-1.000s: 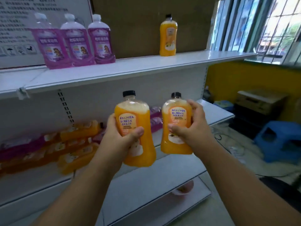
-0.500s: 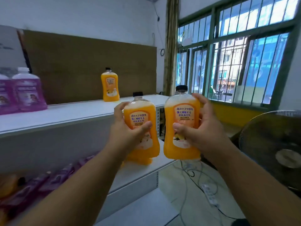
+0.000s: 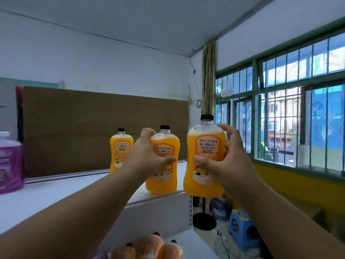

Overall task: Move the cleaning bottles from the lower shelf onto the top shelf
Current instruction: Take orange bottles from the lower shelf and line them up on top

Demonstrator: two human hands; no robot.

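My left hand (image 3: 147,157) grips an orange cleaning bottle (image 3: 164,176) with a black cap, upright over the white top shelf (image 3: 56,193) near its right end; its base sits at or just above the shelf. My right hand (image 3: 229,161) holds a second orange bottle (image 3: 205,146) upright at the shelf's right front corner, its base hanging at the edge. A third orange bottle (image 3: 120,148) stands farther back on the top shelf. Several orange bottles (image 3: 149,247) lie on the lower shelf (image 3: 190,242) below my arms.
A purple bottle (image 3: 10,165) stands at the left end of the top shelf. A brown board (image 3: 84,124) backs the shelf. Right of the shelving are a barred window (image 3: 280,124), a blue stool (image 3: 240,227), a fan base (image 3: 204,220) and cables on the floor.
Both hands have risen with their orange bottles to top-shelf height. The left bottle has moved in over the shelf, and my view has tilted upward.
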